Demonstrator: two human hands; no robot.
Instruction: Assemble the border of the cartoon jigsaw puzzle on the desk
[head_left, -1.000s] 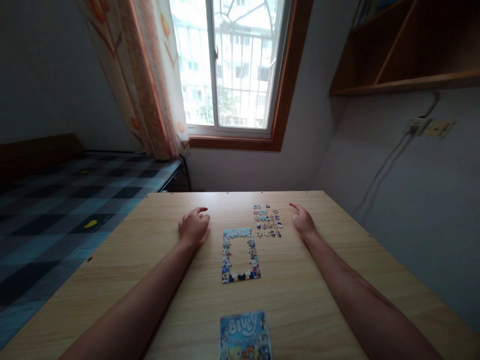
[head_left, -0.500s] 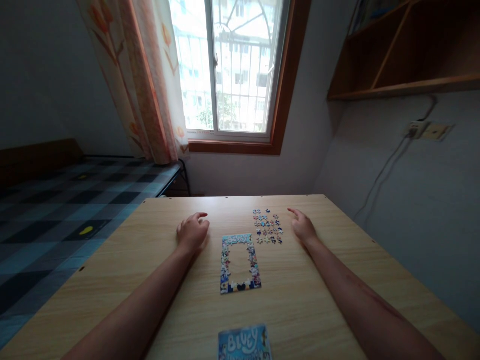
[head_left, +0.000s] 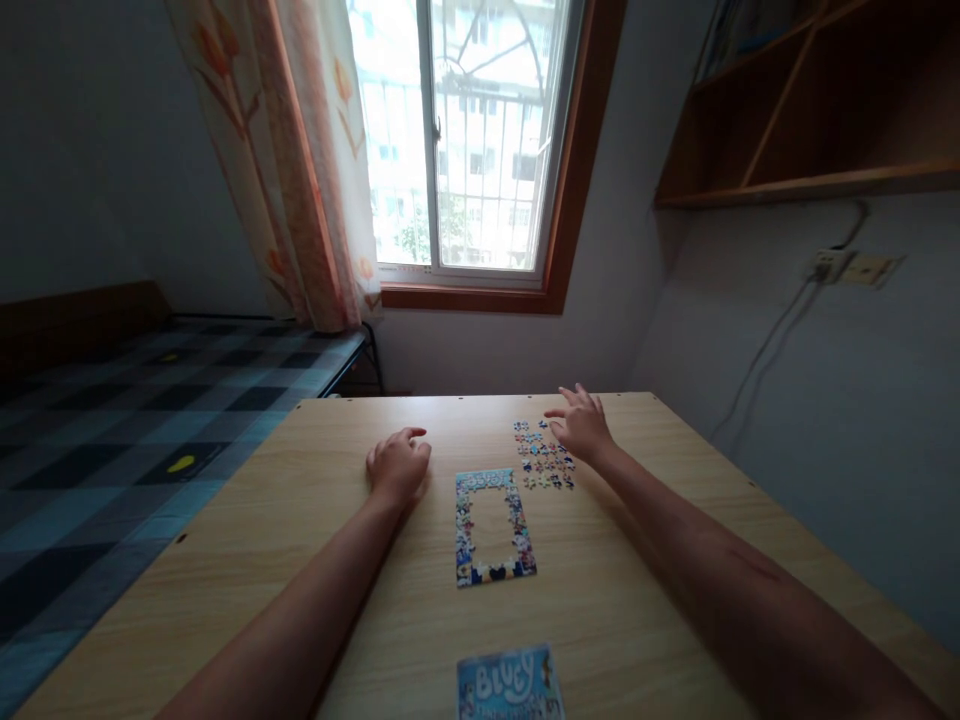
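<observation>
My right hand (head_left: 582, 424) hovers over the right side of a group of loose jigsaw pieces (head_left: 534, 450), its fingers spread and nothing visible in them. It hides some of the pieces at the upper right. My left hand (head_left: 399, 464) rests on the table with loosely bent fingers, apart from anything else. Between my forearms lies the joined puzzle border (head_left: 463, 535), a rectangle whose middle shows bare wood. Close to me is a blue puzzle box (head_left: 506, 685) lettered "BLUEY", cut off by the lower edge of the view.
The light wooden table (head_left: 637, 640) reaches toward a window (head_left: 487, 150) with a flowered curtain (head_left: 300, 170). A bed with a checked cover (head_left: 225, 400) stands at the left. Wooden shelves (head_left: 810, 110) and a socket with a cable (head_left: 829, 265) are on the right wall.
My right hand has lifted and moved left over the loose pieces, its fingers spreading. My left hand stays on the table. The whole view has shifted slightly.
</observation>
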